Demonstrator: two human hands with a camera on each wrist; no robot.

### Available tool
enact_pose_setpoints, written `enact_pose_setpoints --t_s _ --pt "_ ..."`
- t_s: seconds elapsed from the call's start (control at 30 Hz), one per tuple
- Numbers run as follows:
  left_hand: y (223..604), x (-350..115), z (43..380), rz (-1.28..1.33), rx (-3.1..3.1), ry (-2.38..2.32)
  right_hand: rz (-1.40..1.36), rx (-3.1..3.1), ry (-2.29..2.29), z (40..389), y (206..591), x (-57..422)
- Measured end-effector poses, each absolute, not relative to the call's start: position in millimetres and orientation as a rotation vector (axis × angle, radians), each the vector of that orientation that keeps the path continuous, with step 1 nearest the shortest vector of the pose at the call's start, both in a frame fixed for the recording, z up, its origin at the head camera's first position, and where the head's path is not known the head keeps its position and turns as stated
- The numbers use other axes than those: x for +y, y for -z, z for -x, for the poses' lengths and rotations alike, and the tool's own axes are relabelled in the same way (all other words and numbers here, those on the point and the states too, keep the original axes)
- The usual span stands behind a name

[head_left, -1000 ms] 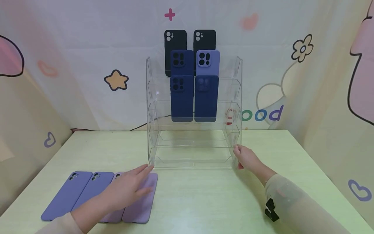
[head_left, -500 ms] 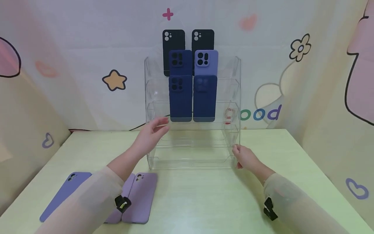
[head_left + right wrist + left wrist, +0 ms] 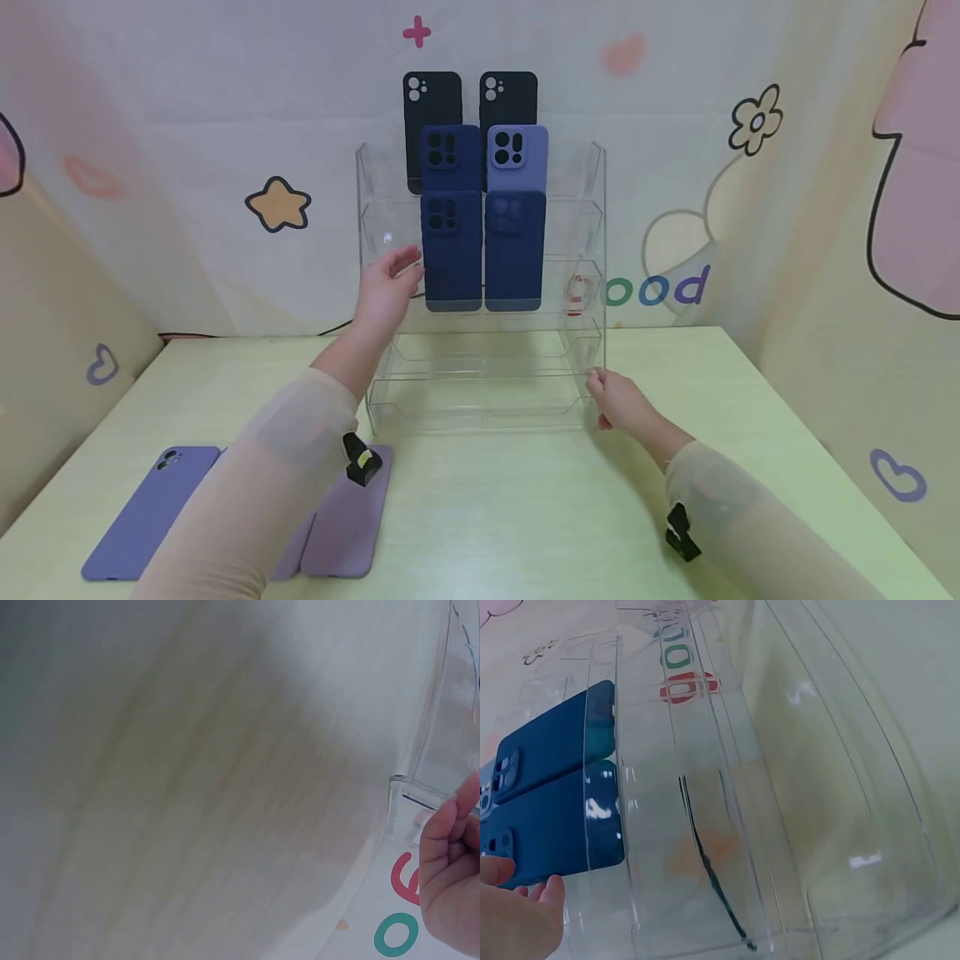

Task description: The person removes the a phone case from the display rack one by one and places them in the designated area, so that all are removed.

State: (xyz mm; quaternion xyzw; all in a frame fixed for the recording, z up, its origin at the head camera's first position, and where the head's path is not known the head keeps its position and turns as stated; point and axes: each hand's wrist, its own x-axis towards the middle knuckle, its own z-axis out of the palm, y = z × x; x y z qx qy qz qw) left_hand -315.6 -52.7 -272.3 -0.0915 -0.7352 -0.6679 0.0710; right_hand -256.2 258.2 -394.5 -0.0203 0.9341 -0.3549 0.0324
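A clear acrylic tiered rack [image 3: 483, 408] stands on the table, bearing phone cases in its upper tiers. My left hand [image 3: 386, 292] is raised at the rack's left side, fingers apart from the thumb, beside the left edge of a navy phone case [image 3: 452, 267]. In the left wrist view, fingertips [image 3: 553, 889] come right at that case's lower edge. Another navy phone case [image 3: 514, 267] stands to its right. My right hand [image 3: 618, 398] grips the rack's lower right side panel, fingers curled in.
Behind are a navy case [image 3: 450, 175], a lilac case [image 3: 528, 177] and two black cases [image 3: 442, 104]. On the table at front left lie a blue-violet case [image 3: 146, 525] and a pale purple case [image 3: 348, 521], others partly under my left sleeve. A patterned cloth [image 3: 187, 208] hangs behind.
My left hand has risen from above the purple cases on the table to beside the left navy case on the rack. My right hand stays on the rack. The head view shifts slightly.
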Motion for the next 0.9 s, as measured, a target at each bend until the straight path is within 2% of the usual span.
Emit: enact_pose_setpoints --t_s 0.33,0.7,0.9 --pt "274 -39 326 0.091 -2.105 2.08 0.022 2.864 1.096 257 396 256" --pt "278 -44 332 0.222 -2.106 2.108 0.022 2.859 1.079 259 395 257" --pt "272 -46 324 0.268 -1.945 2.181 0.018 2.86 1.065 259 396 259"
